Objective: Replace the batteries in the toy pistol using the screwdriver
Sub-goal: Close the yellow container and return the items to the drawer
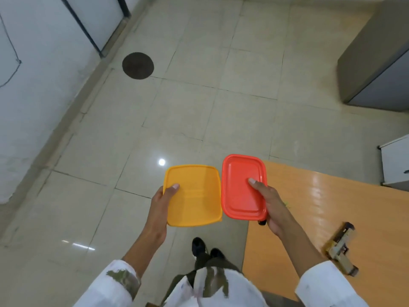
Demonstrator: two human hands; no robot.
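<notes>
My left hand (162,201) grips a yellow plastic container (194,196) by its left edge, thumb on top, out over the floor. Beside it my right hand (269,203) holds a red lid (241,189), thumb pressed on its top. A small dark object (262,222) pokes out under the lid at my right palm; what it is I cannot tell. The tan toy pistol (340,251) lies on the orange table (321,207) at the lower right, apart from both hands. No screwdriver or batteries show clearly.
Tiled floor fills most of the view, with a round dark cover (137,65) at the upper left. A grey cabinet (376,63) stands at the upper right and a white unit (396,160) at the right edge. My shoes (205,249) are below.
</notes>
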